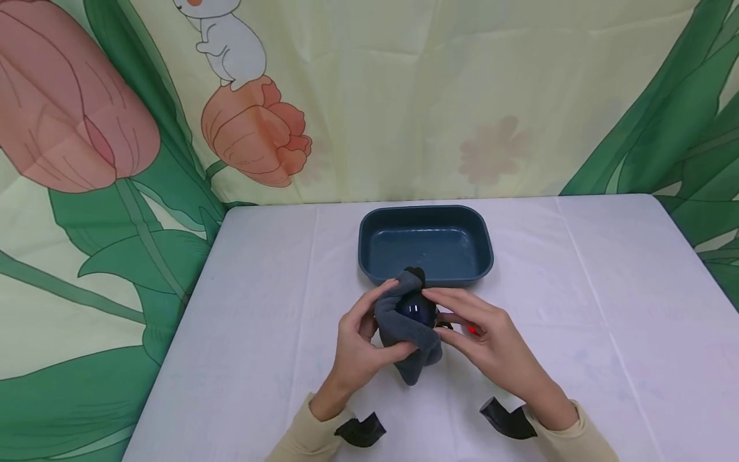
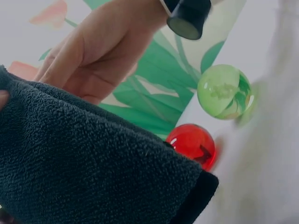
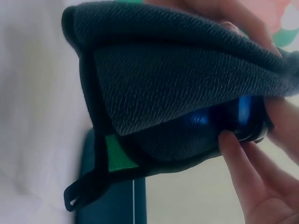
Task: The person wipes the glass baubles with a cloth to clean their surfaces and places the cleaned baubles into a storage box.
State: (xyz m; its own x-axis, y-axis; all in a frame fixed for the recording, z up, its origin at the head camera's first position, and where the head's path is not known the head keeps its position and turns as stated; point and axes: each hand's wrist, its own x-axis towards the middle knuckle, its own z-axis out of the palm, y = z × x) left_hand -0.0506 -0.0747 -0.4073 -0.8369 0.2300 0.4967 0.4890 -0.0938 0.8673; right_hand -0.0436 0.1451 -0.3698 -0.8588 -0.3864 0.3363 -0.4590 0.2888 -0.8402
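A dark grey-blue cloth [image 1: 398, 327] with a black edge is folded partly around a glossy dark blue ball [image 1: 418, 308]. My left hand [image 1: 360, 340] grips the cloth from the left, thumb in front. On the other side, my right hand [image 1: 491, 337] pinches the exposed part of the ball between fingers and thumb. The right wrist view shows a fingertip against the ball [image 3: 243, 114] under the cloth [image 3: 159, 79], which has a hanging loop and a green patch. Both are held just in front of the blue tray.
The dark blue rectangular tray [image 1: 426, 280] stands at the table's back edge. A red ball [image 2: 192, 144] and a clear green ball [image 2: 224, 92] lie on the white table [image 1: 277, 321], largely hidden by my right hand in the head view. A printed curtain [image 1: 392, 96] hangs behind.
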